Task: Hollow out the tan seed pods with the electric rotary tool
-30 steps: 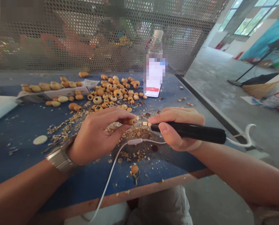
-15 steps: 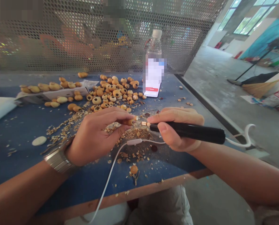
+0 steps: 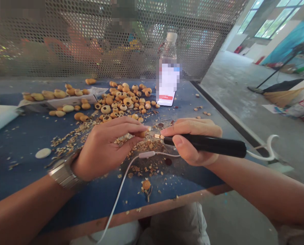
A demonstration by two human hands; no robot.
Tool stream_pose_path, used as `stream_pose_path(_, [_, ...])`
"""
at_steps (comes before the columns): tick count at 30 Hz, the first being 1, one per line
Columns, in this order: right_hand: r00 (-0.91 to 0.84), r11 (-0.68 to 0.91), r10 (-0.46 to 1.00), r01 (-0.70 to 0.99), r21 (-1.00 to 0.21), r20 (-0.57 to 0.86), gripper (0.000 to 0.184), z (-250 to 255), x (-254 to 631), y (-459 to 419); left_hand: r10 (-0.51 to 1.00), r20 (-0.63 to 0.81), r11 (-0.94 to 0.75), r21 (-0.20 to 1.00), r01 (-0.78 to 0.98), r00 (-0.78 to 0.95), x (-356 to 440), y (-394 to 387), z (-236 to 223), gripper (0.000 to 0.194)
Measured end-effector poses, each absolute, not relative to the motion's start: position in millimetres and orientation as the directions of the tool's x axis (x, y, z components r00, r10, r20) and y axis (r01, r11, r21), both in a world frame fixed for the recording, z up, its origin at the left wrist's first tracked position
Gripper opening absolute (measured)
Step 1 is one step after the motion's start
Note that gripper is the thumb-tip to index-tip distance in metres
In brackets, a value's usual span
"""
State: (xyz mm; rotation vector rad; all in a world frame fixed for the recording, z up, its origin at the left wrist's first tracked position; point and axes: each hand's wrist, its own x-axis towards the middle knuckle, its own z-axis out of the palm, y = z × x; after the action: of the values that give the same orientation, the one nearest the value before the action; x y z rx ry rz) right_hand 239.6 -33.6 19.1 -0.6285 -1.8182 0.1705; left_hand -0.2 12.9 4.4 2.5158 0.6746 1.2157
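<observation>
Between the thumb and fingers of my left hand (image 3: 108,146) is a small gourd (image 3: 143,134), mostly hidden by the fingers. My right hand (image 3: 195,139) is wrapped round a black rotary tool (image 3: 213,144) with a brass-coloured collet and a thin bit. The bit points left and meets the gourd's right end; how deep it sits is too small to tell. A white cord (image 3: 266,156) leaves the tool's back end. Below both hands runs a white cable with an inline switch (image 3: 147,154), over scattered shavings and seeds (image 3: 149,146).
Behind my hands lies a pile of small gourds (image 3: 123,98), many with cut holes. More gourds rest on a long box (image 3: 65,102) at the left. A phone (image 3: 167,85) leans on a clear bottle (image 3: 169,51). A perforated metal screen (image 3: 90,44) closes the table's back edge.
The gourd has turned slightly in my left fingers, and the tool's bit has shifted a little at its end. Both hands otherwise keep their places.
</observation>
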Motion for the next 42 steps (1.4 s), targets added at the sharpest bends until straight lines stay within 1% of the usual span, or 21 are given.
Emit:
stream_pose_path(10, [-0.201, 0.831, 0.519, 0.344, -0.437, 0.831, 0.018, 20.1, 239.8, -36.7, 0.535, 0.65, -0.845, 0.43, 0.318, 0.54, 0.6, 10.7, 6.2, 0.017])
stream_pose_path(15, [-0.211, 0.829, 0.517, 0.364, -0.424, 0.83, 0.019, 21.9, 240.0, -37.9, 0.537, 0.642, -0.843, 0.411, 0.346, 0.546, -0.3, 10.8, 5.3, 0.018])
stream_pose_path(19, [-0.181, 0.831, 0.515, 0.346, -0.436, 0.838, 0.018, 21.7, 239.2, -37.7, 0.545, 0.636, -0.839, 0.42, 0.347, 0.547, -0.7, 11.1, 3.9, 0.02])
stream_pose_path(27, [-0.196, 0.834, 0.504, 0.364, -0.415, 0.841, 0.02, 23.1, 240.2, -37.8, 0.55, 0.644, -0.835, 0.427, 0.346, 0.532, 0.0, 11.2, 4.4, 0.021])
stream_pose_path(32, [-0.177, 0.842, 0.493, 0.343, -0.416, 0.852, 0.017, 23.1, 238.4, -37.4, 0.522, 0.665, -0.853, 0.415, 0.318, 0.534, 0.1, 11.4, 5.0, 0.021])
stream_pose_path(37, [-0.178, 0.847, 0.483, 0.343, -0.406, 0.857, 0.016, 22.4, 238.5, -36.5, 0.537, 0.658, -0.844, 0.433, 0.317, 0.528, 0.2, 11.1, 6.5, 0.02])
stream_pose_path(42, [-0.167, 0.851, 0.49, 0.304, -0.428, 0.855, 0.013, 20.4, 238.7, -34.8, 0.546, 0.656, -0.837, 0.453, 0.307, 0.521, 0.9, 10.4, 6.7, 0.02])
